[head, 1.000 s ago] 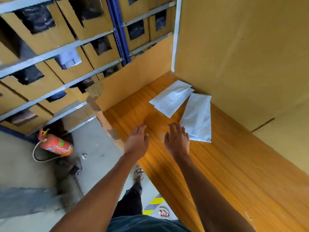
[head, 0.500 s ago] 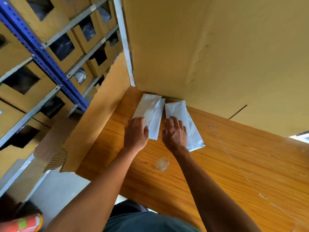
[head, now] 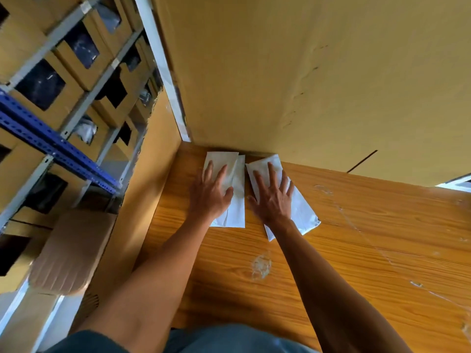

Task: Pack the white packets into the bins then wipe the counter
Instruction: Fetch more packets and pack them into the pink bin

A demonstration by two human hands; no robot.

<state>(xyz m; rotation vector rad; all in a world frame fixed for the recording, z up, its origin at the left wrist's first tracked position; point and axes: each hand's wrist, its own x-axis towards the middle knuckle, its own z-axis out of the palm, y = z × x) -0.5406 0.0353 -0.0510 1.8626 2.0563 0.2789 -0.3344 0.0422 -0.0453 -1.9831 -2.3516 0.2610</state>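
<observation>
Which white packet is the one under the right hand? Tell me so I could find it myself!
Find the wooden counter and follow it to the far corner where the tan walls meet. Two lots of white packets lie there side by side. Yours is the right packet, under the flat right hand; it lies slanted, while the left packets under the left hand lie straighter, nearer the corner.

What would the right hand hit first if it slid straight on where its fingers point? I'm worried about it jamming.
Probably the yellow wall: the right hand lies flat on a white packet, fingers pointing toward the wall just beyond the packet's far end.
</observation>
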